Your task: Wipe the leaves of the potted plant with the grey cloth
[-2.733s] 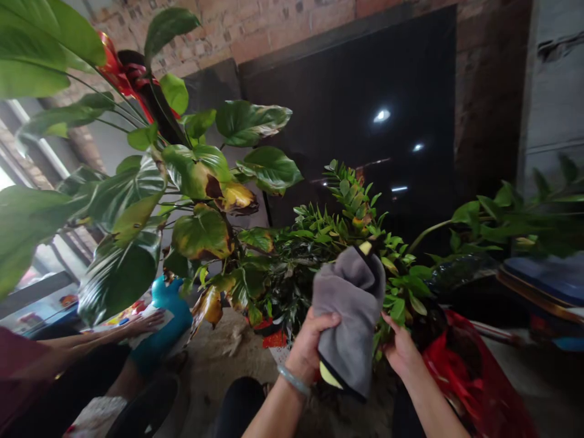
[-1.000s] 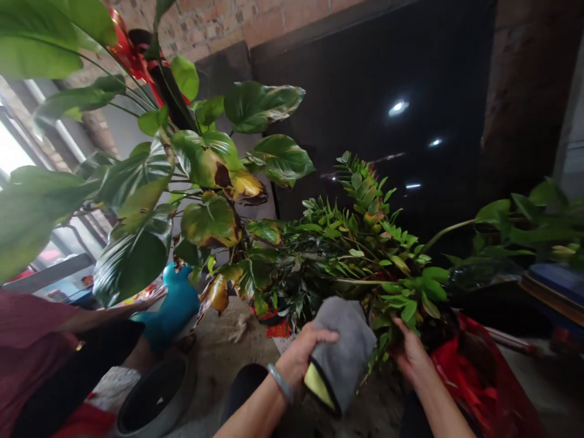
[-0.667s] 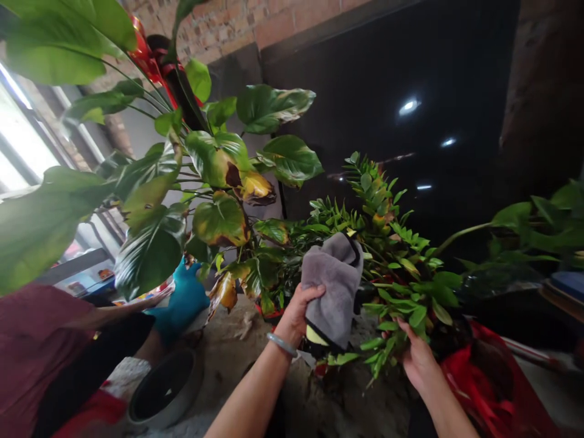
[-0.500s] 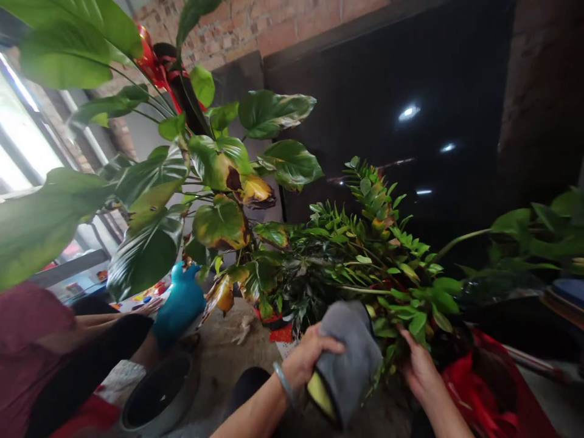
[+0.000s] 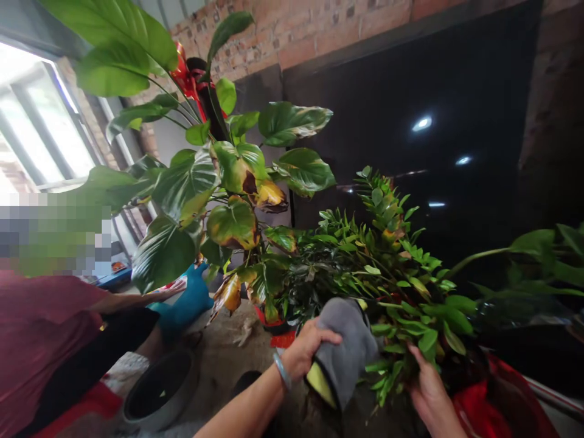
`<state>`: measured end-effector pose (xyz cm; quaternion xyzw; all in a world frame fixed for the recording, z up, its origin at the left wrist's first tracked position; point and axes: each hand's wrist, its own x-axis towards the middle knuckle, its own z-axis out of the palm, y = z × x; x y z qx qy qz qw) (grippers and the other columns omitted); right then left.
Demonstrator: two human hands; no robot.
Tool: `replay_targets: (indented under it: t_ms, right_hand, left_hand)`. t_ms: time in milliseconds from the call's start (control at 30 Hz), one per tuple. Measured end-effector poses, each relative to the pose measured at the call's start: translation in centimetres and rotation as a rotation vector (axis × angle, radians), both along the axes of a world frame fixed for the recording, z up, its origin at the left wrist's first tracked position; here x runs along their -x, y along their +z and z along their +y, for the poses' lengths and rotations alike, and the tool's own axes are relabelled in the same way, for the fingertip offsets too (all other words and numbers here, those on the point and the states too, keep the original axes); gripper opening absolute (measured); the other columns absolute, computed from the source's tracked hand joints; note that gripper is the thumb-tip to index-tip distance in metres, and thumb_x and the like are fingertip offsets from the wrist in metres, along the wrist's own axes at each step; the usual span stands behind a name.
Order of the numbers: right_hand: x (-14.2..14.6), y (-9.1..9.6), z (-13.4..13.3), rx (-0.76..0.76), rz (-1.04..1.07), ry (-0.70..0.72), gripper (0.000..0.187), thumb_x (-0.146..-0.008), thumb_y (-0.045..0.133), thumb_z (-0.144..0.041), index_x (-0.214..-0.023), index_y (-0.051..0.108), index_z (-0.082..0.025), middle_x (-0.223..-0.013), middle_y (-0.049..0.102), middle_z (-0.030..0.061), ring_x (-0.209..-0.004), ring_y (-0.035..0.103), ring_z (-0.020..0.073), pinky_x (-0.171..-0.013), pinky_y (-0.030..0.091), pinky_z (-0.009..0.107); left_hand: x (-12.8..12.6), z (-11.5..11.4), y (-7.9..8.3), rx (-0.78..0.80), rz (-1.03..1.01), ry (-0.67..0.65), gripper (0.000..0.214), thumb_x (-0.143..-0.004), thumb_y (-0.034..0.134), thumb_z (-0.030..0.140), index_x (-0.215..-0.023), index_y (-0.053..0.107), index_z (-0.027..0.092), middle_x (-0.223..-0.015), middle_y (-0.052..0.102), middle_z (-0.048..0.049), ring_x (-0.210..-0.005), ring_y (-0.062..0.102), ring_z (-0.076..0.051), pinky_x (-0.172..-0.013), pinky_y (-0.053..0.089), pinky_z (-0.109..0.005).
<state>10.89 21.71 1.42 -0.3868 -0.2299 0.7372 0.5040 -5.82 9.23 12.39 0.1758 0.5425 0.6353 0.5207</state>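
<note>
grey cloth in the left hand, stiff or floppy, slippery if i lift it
Probably floppy: the grey cloth curves and droops from the left hand. Likely light, as only that hand grips it. Its matte surface suggests little slipping.

No text, label, brand, number or sign can be read; the red piece point(image 5: 283, 339) just below the large-leaved plant point(image 5: 232, 222) is too blurred for any lettering.

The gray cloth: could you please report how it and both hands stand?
Left hand gripping gray cloth. Right hand at green leaves, fingers partly hidden, grip unclear. Red plastic close by, on the right.
</note>
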Motion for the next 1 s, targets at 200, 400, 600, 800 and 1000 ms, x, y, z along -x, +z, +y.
replay_targets:
  t_ms: [200,400,600,800,1000]
  right_hand:
    - [-0.2,0.5,0.1,0.049,0.028,0.015,0.041,-0.038,0.080,-0.028,-0.074,0.062,-0.025,-0.055,0.068,-0.0076,-0.041,0.058,0.0170,-0.034,0.037,0.026]
    - [0.1,0.5,0.0,0.026,0.022,0.028,0.039,-0.041,0.079,-0.030,-0.077,0.062,-0.026,-0.057,0.067,-0.0066,-0.045,0.059,0.0198,-0.041,0.045,0.031]
    - [-0.2,-0.1,0.2,0.026,0.000,-0.026,0.035,-0.042,0.077,-0.027,-0.074,0.063,-0.026,-0.056,0.066,-0.0071,-0.047,0.059,0.0183,-0.040,0.044,0.029]
    - [0.2,-0.1,0.3,0.025,0.043,0.001,0.041,-0.038,0.080,-0.024,-0.076,0.064,-0.025,-0.062,0.069,-0.0077,-0.044,0.058,0.0166,-0.041,0.046,0.030]
    - [0.2,-0.9,0.2,-0.017,0.029,0.089,0.037,-0.044,0.080,-0.032,-0.076,0.064,-0.025,-0.061,0.069,-0.0040,-0.059,0.065,0.0236,-0.051,0.051,0.035]
  left_hand:
    - [0.9,-0.7,3.6,-0.257,-0.024,-0.103,0.039,-0.041,0.071,0.010,-0.080,0.071,0.012,-0.071,0.072,-0.0035,-0.066,0.064,-0.021,-0.068,0.049,-0.031]
    - [0.6,2.0,2.9,-0.182,-0.128,0.097,0.034,-0.042,0.073,0.013,-0.075,0.066,0.014,-0.060,0.067,-0.0015,-0.058,0.062,-0.019,-0.071,0.050,-0.035]
    - [-1.8,-0.5,-2.0,0.018,-0.086,-0.118,0.029,-0.039,0.061,0.009,-0.066,0.070,0.009,-0.058,0.068,-0.0040,-0.053,0.059,-0.017,-0.059,0.046,-0.030]
    - [0.3,0.8,4.1,-0.278,-0.164,0.056,0.040,-0.040,0.070,0.009,-0.080,0.067,0.016,-0.069,0.070,-0.0006,-0.062,0.063,-0.018,-0.067,0.049,-0.031]
    - [-0.8,0.1,-1.1,0.141,-0.346,-0.131,0.007,-0.059,0.065,0.018,-0.066,0.066,0.014,-0.054,0.065,-0.0042,-0.055,0.061,-0.019,-0.063,0.049,-0.029]
